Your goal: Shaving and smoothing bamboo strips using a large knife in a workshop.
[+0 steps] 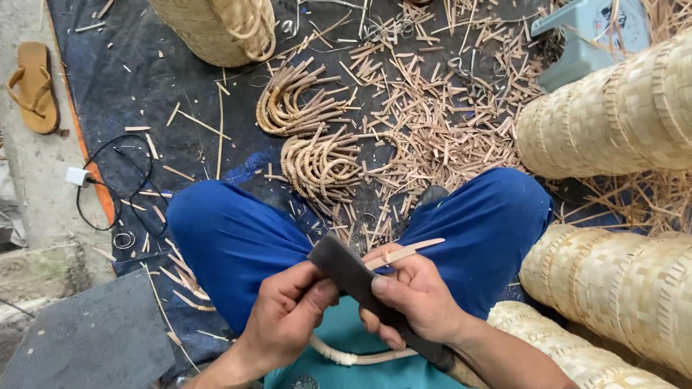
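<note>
- The left hand [288, 317] has its fingers curled round the near-left side of a dark, flat-bladed knife [353, 277], thumb pressed against the blade's edge.
- The right hand [414, 299] closes on the knife lower down, and its fingers pinch a thin rattan strip [404, 253] against the blade.
- The knife's long axis runs diagonally, its blunt end pointing far-left and its handle end near-right under the right wrist.
- The strip lies over the lap between the blue-trousered knees [231, 238], its free end pointing far-right; a curved length loops below the hands.
- Beyond the knees lie two bundles of bent rattan hoops [310, 137] amid scattered offcuts [440, 108] on a dark mat.
- Stacked woven baskets [613, 122] crowd the right side; a sandal [32, 86] lies far left, with a white charger and cable [79, 176].
</note>
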